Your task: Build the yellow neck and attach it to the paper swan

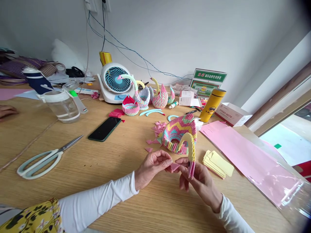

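Observation:
My left hand [153, 166] is closed in a pinch on a small pink folded paper triangle [174, 166] just above the table. My right hand [200, 183] holds a curved yellow paper swan neck [193, 147] with a pink tip pointing down, and its fingertips also meet the pink triangle. Behind the neck stands a large swan body [178, 129] built of pink, yellow and blue folded pieces; whether the two touch I cannot tell. Loose pink paper pieces [159, 127] lie to the left of the body.
Scissors [53, 157], a black phone [104, 128] and a water jug [62, 105] are on the left. A fan [116, 81] and finished paper swans [160, 97] stand behind. Yellow paper slips [218, 163], pink sheets [247, 161] and a yellow bottle [212, 105] are right. Another person's hand [7, 111] rests far left.

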Demonstrator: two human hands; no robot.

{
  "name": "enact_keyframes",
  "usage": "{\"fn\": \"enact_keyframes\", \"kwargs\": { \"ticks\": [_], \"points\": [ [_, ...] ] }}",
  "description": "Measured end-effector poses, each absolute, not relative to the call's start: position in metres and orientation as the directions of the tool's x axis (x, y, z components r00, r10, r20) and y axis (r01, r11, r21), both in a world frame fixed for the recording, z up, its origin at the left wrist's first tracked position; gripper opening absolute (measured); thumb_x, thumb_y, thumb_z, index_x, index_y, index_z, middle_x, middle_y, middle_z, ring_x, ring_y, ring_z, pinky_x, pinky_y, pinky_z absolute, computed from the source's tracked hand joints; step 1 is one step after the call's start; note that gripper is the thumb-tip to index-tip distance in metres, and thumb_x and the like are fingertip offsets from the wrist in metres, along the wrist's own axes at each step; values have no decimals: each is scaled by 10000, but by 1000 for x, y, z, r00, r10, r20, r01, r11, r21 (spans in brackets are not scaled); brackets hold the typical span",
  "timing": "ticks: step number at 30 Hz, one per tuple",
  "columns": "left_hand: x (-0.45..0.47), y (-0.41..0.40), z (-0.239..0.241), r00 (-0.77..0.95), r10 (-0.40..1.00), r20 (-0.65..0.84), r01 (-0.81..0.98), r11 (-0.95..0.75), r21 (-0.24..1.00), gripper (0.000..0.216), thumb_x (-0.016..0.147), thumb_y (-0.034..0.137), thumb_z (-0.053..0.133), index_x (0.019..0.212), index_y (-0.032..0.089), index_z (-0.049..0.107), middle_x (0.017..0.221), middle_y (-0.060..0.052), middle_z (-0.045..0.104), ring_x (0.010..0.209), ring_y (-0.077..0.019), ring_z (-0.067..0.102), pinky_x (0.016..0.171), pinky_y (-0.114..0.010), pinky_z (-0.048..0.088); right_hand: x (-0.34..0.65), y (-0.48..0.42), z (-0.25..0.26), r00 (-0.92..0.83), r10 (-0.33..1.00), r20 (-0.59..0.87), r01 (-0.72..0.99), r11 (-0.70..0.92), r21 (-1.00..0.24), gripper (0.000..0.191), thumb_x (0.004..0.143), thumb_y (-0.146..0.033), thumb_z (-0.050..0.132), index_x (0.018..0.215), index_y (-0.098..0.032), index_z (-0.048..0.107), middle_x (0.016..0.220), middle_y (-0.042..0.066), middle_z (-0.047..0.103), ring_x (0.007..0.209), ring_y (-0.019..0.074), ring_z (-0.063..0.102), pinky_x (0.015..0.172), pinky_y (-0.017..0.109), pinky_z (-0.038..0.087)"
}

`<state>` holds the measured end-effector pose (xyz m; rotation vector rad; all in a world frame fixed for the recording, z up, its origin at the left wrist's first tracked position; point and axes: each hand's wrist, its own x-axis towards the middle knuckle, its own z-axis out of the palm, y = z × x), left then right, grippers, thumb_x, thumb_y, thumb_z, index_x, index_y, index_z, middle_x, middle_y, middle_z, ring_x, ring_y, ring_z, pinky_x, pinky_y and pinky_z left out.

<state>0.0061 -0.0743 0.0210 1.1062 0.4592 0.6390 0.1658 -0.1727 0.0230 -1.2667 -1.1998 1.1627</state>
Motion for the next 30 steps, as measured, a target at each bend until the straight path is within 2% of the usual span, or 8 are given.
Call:
{"fn": "enact_keyframes", "kwargs": {
  "ticks": [2, 6, 11, 14, 20, 25, 30],
  "points": [
    [6, -75, 20, 743, 668, -36, -243, 320, 916, 306, 725, 386, 792, 800, 142, 624, 704, -33, 677, 651, -135, 619, 667, -264, 470, 165, -173, 24, 44, 999, -9, -10, -9, -1000, 380, 917, -523, 559, 1022, -158, 582, 635, 14, 649, 464, 116, 604, 420, 198, 462],
    [6, -75, 19, 753, 657, -41, -209, 298, 932, 321, 700, 382, 809, 794, 142, 618, 731, -44, 686, 657, -146, 635, 652, -269, 493, 165, -172, 23, 24, 1000, -14, -58, -13, -998, 384, 932, -532, 525, 868, -157, 577, 644, 26, 652, 461, 110, 599, 426, 201, 470],
    [6, -75, 15, 766, 643, -9, -198, 250, 948, 335, 681, 364, 826, 784, 130, 609, 718, -32, 663, 614, -121, 622, 627, -256, 500, 165, -172, 23, -31, 994, -104, -117, -107, -987, 376, 853, -512, 663, 808, -154, 557, 554, -16, 613, 434, 92, 587, 399, 157, 456],
    [5, -74, 13, 775, 632, -6, -217, 275, 936, 347, 666, 344, 838, 790, 122, 601, 718, -20, 659, 607, -112, 618, 619, -247, 501, 165, -172, 22, -85, 983, -161, -215, -176, -961, 367, 808, -480, 728, 817, -151, 566, 540, -29, 606, 410, 79, 569, 363, 131, 436],
    [4, -74, 16, 815, 579, 0, -240, 339, 910, 354, 663, 308, 844, 813, 121, 584, 707, 8, 652, 584, -90, 602, 590, -219, 484, 163, -172, 22, -203, 954, -222, -434, -291, -853, 338, 720, -363, 836, 852, -150, 608, 791, 18, 689, 449, 43, 579, 342, 90, 429],
    [4, -75, 16, 832, 554, 18, -239, 328, 914, 373, 673, 343, 836, 825, 124, 575, 703, 1, 656, 541, -84, 582, 546, -212, 457, 162, -171, 21, -262, 932, -249, -429, -344, -835, 316, 717, -333, 842, 910, -132, 694, 779, 22, 672, 507, 46, 595, 361, 69, 429],
    [5, -75, 13, 835, 549, 31, -215, 274, 937, 416, 648, 398, 843, 811, 119, 582, 724, -10, 645, 545, -81, 573, 550, -216, 462, 163, -171, 19, -258, 929, -267, -411, -355, -839, 280, 709, -329, 845, 840, -110, 730, 719, 22, 663, 477, 35, 563, 358, 67, 421]
  ]
}}
